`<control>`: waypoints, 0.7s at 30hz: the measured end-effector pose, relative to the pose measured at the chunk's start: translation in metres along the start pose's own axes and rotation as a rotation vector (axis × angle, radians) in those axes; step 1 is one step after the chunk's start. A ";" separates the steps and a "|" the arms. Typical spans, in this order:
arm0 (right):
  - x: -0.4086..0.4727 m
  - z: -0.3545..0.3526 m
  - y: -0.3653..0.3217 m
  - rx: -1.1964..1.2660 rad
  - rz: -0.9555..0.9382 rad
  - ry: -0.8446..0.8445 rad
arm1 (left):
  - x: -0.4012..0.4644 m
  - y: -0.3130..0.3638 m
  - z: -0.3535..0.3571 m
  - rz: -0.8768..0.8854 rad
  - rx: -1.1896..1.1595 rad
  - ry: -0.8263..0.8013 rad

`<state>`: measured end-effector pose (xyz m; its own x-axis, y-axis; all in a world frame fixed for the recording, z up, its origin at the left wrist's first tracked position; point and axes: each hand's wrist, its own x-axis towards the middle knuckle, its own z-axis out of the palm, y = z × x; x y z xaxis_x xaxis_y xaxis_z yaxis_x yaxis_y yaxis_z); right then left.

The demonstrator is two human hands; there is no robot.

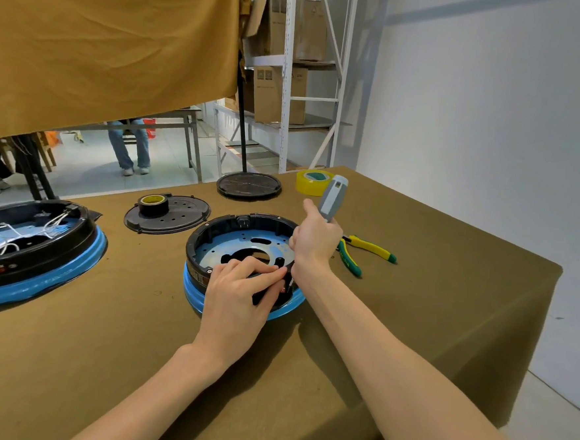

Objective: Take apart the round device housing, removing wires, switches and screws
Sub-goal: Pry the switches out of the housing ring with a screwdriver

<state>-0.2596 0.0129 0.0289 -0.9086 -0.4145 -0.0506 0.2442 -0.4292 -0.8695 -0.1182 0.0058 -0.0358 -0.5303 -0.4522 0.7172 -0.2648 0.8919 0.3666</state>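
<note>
Head view: olive-draped table [430,298] is filling the foreground, shelving with boxes [280,92] standing behind. Housing [207,248], black ring on blue base, is sitting mid-table. Left hand [238,295] is pinching at the near rim. Right hand [314,242] is gripping a grey screwdriver [331,198], tip hidden at the rim. Pliers [365,252] are lying just right; second housing [32,253] far left.

Right hand [314,240] grips screwdriver [331,198] — left hand [239,285] steadies housing [204,248].
</note>
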 end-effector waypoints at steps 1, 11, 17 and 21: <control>0.001 0.000 0.000 0.009 0.013 0.003 | 0.000 -0.001 0.000 -0.001 -0.006 0.000; 0.006 0.001 -0.015 0.036 0.216 -0.006 | -0.001 -0.007 0.001 0.017 -0.005 0.002; -0.002 -0.013 -0.028 -0.133 0.233 -0.202 | -0.005 -0.012 -0.006 0.048 -0.033 -0.020; -0.016 -0.053 -0.029 -0.480 0.038 -0.356 | -0.006 -0.014 -0.005 0.063 -0.028 -0.011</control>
<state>-0.2700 0.0746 0.0293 -0.7128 -0.7013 0.0097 0.0188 -0.0329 -0.9993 -0.1075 -0.0038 -0.0424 -0.5540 -0.3948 0.7330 -0.2080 0.9181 0.3372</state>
